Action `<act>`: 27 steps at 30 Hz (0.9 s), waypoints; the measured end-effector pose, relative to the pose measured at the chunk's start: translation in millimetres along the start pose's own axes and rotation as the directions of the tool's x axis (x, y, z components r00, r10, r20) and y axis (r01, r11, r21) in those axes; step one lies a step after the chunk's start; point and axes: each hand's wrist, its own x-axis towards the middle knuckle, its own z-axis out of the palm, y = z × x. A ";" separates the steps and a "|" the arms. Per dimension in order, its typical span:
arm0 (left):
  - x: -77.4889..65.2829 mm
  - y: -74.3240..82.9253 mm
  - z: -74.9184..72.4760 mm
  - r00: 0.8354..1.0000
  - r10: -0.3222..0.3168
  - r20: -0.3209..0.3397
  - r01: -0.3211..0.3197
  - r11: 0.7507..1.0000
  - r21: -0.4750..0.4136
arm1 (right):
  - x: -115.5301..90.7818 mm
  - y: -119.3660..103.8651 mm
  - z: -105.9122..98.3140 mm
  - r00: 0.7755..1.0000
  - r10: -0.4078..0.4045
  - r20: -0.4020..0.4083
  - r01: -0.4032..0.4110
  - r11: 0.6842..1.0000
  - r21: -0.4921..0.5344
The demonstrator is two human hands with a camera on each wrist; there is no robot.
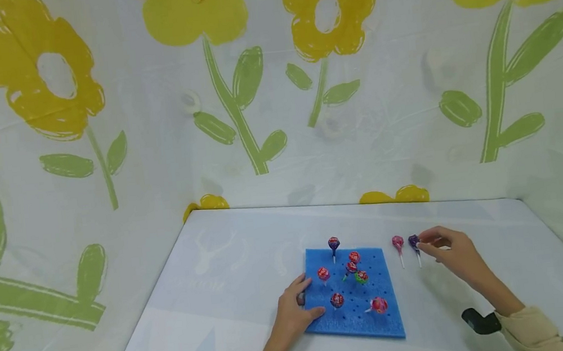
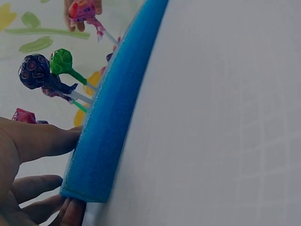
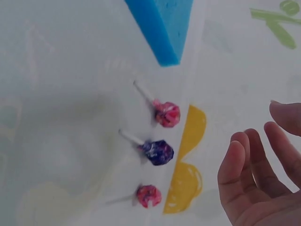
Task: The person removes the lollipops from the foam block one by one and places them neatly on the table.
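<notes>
Left hand [image 1: 293,305] grips square blue foam board [image 1: 377,324]. Right hand [image 1: 454,250], unfilled, hovers near round purple-wrapped lollipop [image 3: 159,152]; light pinching should suit.

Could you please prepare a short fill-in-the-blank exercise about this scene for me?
The person's ____ hand holds the square blue foam board by its edge.
In the right wrist view, ____ round wrapped lollipops lie on the white table.
In their row, the dark purple lollipop lies ____ the other two.
Yellow ____ with green stems are printed on the white backdrop.

Missing words: left; three; between; flowers.
</notes>
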 end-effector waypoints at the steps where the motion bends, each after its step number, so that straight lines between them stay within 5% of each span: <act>1: -0.2 -0.1 0.1 1.000 -0.003 0.000 0.003 1.000 0.001 | -2.7 -8.5 -1.2 1.000 0.001 0.008 -0.001 1.000 0.014; 9: -0.1 -0.5 0.2 1.000 -0.005 -0.007 0.005 1.000 -0.006 | -22.8 -65.1 -10.7 0.998 -0.016 0.069 0.010 0.997 0.078; 27: -0.5 -1.5 1.3 1.000 0.008 -0.015 -0.008 1.000 -0.006 | -42.8 -89.4 0.8 0.986 -0.030 0.162 0.014 0.995 0.100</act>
